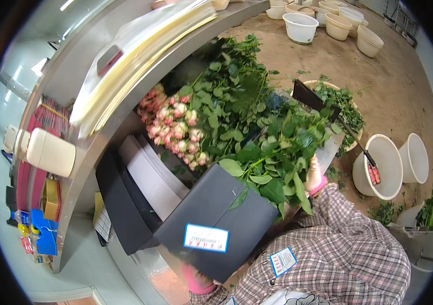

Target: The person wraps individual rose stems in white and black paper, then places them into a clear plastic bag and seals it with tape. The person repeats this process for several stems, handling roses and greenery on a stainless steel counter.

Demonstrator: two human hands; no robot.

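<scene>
My right hand (314, 176), in a pale glove with a pink cuff, is at the leafy stems of the roses near the metal table edge; leaves hide part of it. My left hand (197, 279), also with a pink cuff, is at the lower edge of a dark grey box (216, 206) bearing a label; its fingers are hidden and blurred. Pink and white roses (178, 131) lie with their heads to the left and green foliage (235, 95) to the right. White sheets (151, 167) stand beside the box.
A curved metal shelf (125, 103) holds paper sheets and a phone (109, 59). A dark blade-like bar (315, 100) with a long handle juts out at the right. A tub of cut leaves (338, 91) and white buckets (378, 167) stand on the floor; more buckets (301, 28) are farther back.
</scene>
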